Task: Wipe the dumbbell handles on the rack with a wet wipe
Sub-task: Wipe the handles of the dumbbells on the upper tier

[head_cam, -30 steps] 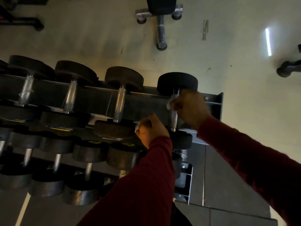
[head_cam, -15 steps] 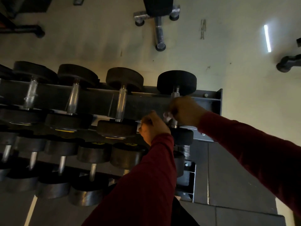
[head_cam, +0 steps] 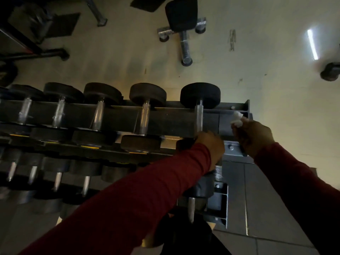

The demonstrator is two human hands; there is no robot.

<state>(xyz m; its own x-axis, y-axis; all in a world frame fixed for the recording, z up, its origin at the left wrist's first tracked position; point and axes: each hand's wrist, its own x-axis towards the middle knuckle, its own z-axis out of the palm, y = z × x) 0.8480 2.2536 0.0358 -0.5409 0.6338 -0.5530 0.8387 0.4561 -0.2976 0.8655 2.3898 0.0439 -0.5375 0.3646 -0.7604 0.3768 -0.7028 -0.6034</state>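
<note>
A dark steel rack holds rows of black dumbbells with silver handles. The rightmost top dumbbell has its bare handle showing. My left hand rests closed over the near head of that dumbbell. My right hand is off to the right of the handle, above the rack's end, pinching a crumpled white wet wipe. The wipe is not touching the handle. Both arms wear dark red sleeves.
More dumbbells line the top row to the left and the lower rows. A bench base on wheels stands on the pale floor beyond the rack. Another machine's frame is at far left, a dark foot at far right.
My right hand left the rightmost handle and moved right with the wipe. My left hand shifted right onto that dumbbell's near head. The camera pulled back a little.
</note>
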